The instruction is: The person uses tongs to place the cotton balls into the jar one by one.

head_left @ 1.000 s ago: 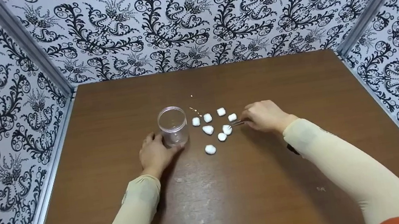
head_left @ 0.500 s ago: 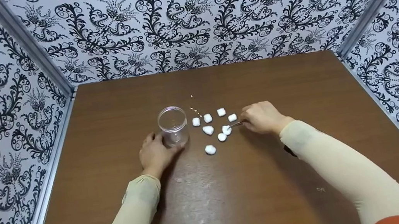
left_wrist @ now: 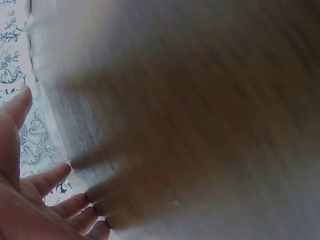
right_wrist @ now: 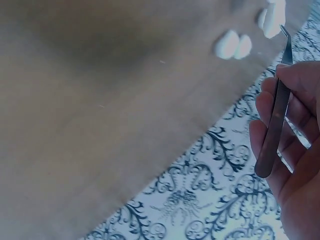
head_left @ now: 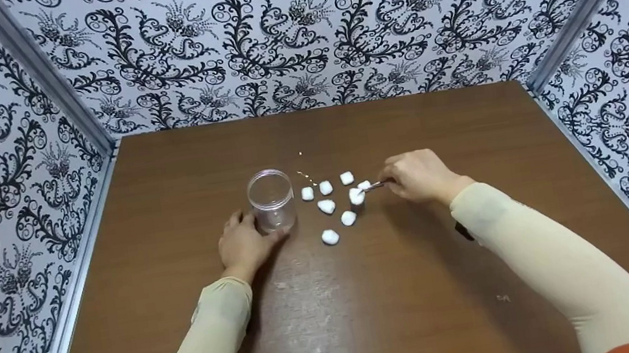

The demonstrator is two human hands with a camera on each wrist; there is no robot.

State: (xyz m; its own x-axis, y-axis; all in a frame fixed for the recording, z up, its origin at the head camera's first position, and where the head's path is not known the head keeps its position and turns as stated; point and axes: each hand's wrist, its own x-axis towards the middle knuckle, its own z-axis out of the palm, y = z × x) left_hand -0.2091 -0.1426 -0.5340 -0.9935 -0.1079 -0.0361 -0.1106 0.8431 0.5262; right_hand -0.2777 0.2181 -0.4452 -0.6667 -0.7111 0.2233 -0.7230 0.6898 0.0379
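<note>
My left hand [head_left: 244, 245] holds the lower part of a clear round open-topped jar [head_left: 271, 190], thumb at the front and fingers on its left side. In the left wrist view its fingers [left_wrist: 52, 177] are gently bent and spread. My right hand [head_left: 420, 176] pinches slim metal tweezers [right_wrist: 275, 130] between thumb and fingers. A small white puffy piece [head_left: 357, 196], like a marshmallow, is caught at the bent tips, raised above the table with a shadow below. Behind it, another white piece [head_left: 364, 185] is partly hidden by the tweezers.
Several similar white pieces lie between the jar and my right hand, among them a nearer one [head_left: 330, 237] and one at the back [head_left: 347, 178]. Pale marks [head_left: 307, 177] show on the brown table [head_left: 335, 321]. Patterned walls [head_left: 294, 31] enclose the back and sides.
The white piece in the tweezers has come up off the table, away from the piece beside it, as my right hand rises slightly. My left hand and the jar stay put.
</note>
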